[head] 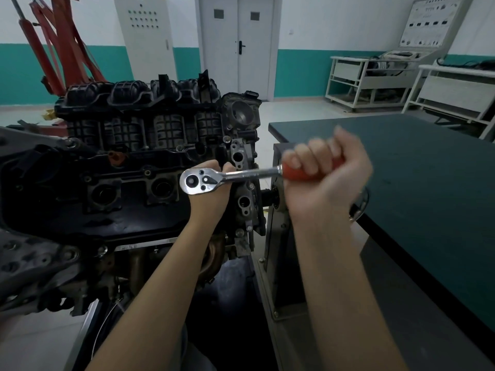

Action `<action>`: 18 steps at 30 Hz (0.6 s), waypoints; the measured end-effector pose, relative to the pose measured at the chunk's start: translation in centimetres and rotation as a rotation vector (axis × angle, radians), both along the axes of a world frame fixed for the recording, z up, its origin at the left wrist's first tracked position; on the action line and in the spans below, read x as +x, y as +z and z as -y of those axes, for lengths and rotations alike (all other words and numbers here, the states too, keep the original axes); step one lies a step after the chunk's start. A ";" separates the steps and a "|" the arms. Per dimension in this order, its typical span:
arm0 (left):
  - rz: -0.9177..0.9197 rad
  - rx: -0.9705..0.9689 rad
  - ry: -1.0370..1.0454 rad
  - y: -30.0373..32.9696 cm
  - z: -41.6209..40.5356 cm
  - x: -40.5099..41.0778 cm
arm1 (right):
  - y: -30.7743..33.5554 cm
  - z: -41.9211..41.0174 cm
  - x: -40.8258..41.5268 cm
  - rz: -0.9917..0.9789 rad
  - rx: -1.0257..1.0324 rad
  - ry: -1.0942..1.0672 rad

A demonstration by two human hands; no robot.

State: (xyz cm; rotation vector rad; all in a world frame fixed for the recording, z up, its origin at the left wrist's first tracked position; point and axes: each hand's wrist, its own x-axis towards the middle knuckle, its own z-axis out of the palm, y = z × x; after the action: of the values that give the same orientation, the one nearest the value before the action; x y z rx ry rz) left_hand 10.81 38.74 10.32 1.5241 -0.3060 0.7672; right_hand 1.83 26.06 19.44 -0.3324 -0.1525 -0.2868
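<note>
A chrome ratchet wrench (pixel 203 180) with a red handle lies level across the right end of a black car engine (pixel 128 162) on a stand. My right hand (pixel 326 172) grips the red handle; it is blurred. My left hand (pixel 211 194) sits under the ratchet head, fingers curled round whatever hangs below it; that part is hidden. The engine's black intake manifold (pixel 139 100) and throttle body (pixel 242 111) are at its top.
A dark green workbench (pixel 401 170) fills the right side. The grey engine stand plate (pixel 276 199) stands between bench and engine. A red engine hoist (pixel 61 41) is at back left, white carts (pixel 372 79) at back right, grey doors (pixel 237 44) behind.
</note>
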 end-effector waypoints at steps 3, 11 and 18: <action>0.033 -0.028 -0.016 0.1 0.3 -0.3 | -3.5 -1.0 -2.9 0.008 0.168 -0.071; 0.001 0.021 -0.017 0.3 0.2 0.0 | -0.4 1.1 0.1 0.027 -0.007 0.025; -0.001 0.028 -0.030 0.1 0.1 0.0 | 2.6 0.8 2.3 -0.016 -0.123 0.076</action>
State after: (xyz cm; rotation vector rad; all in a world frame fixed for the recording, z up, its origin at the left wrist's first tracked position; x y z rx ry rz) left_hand 10.77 38.60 10.43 1.5429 -0.3391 0.7408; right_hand 4.13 25.27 22.03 -0.4493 -0.1674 -0.2003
